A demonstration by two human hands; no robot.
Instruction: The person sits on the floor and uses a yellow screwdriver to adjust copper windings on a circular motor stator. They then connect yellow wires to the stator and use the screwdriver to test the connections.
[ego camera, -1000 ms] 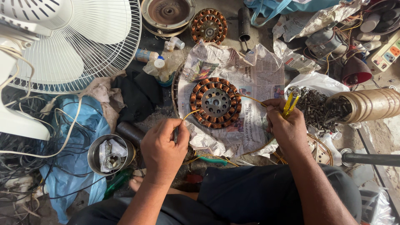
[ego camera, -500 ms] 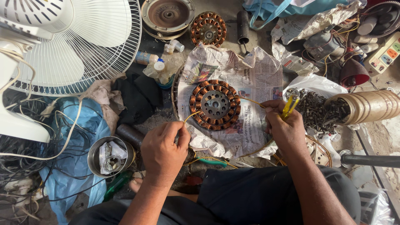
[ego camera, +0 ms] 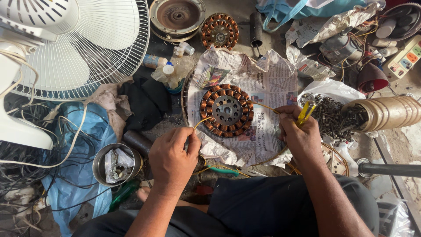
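Copper wire (ego camera: pixel 199 122) was pinched by the left hand (ego camera: pixel 173 153), yellow-handled pliers (ego camera: pixel 305 112) gripped by the right hand (ego camera: pixel 298 134); overpulling could have snapped it at the stator (ego camera: pixel 226 110).

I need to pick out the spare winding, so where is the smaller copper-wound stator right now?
In the head view the smaller stator lies top centre, just beyond the newspaper, between the rusty round housing and a dark cylinder.

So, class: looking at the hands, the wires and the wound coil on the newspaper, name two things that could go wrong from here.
1. The left hand and right hand each pinch a thin yellow wire running from the copper-wound stator; a hard tug could snap a lead or damage the winding.
2. The stator sits loose on crumpled newspaper, so pulling might drag it toward the pile of screws.
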